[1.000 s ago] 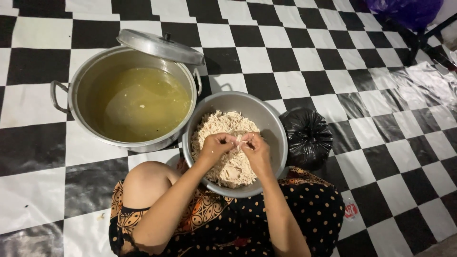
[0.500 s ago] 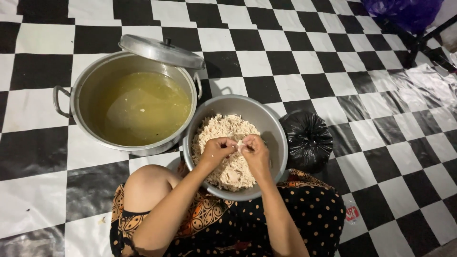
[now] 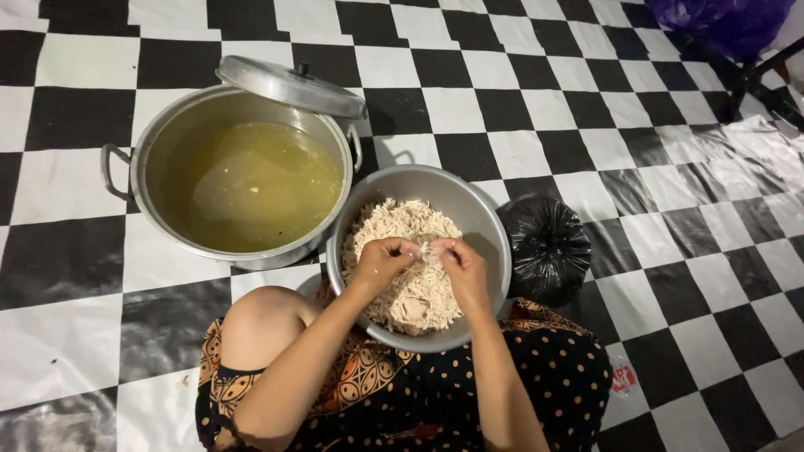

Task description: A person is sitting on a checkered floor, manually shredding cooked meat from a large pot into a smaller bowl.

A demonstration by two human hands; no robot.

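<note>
I am watching both hands working over the bowl: the left hand and right hand are pinching one small meat piece between their fingertips, just above the shredded pile. Most of the meat is looking shredded already; a few chunks are sitting near the front rim. The pot is crowding the left, the black bag the right.

both forearms reach forward, converging. left hand and right hand nearly touching, fingers curled, fingertips pinched together between them.
</note>
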